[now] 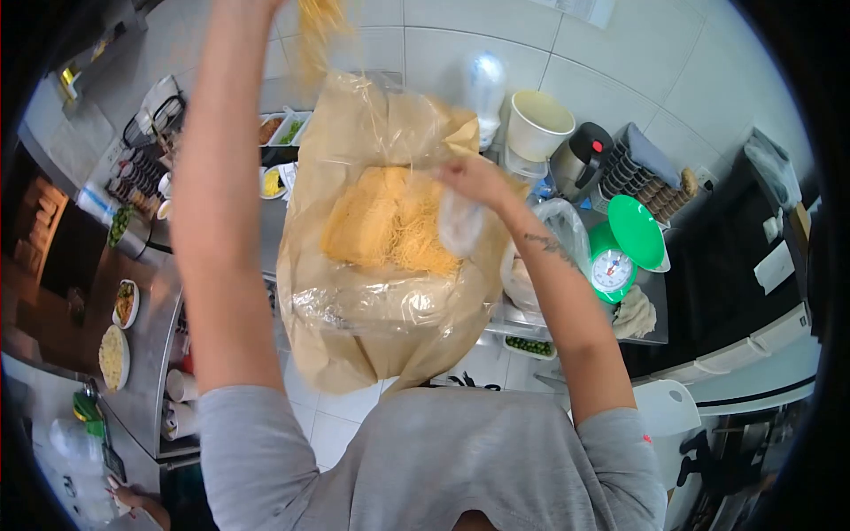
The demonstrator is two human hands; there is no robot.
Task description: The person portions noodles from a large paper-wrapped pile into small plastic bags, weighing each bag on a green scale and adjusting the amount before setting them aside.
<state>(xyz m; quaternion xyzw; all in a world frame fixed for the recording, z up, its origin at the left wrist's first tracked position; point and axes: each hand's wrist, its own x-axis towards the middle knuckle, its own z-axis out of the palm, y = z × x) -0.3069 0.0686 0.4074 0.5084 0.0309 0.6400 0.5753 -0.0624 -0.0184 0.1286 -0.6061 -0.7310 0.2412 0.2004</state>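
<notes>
A mass of fine orange-yellow strands, like shredded cheese or thin noodles, lies in a large brown paper bag with a clear plastic liner, opened wide in front of me. My left arm reaches up past the top edge, so the hand itself is cut off. Beside that wrist, a blurred bunch of the same strands hangs or falls above the bag. Over the right side of the strands, my right hand is blurred with its fingers closed. A translucent plastic bag hangs from it.
On the right stand a green dial scale, a bagged item, a thermos and a white bucket. Small food trays sit behind at left. Dishes stand on the left counter. Another person's hand shows at lower left.
</notes>
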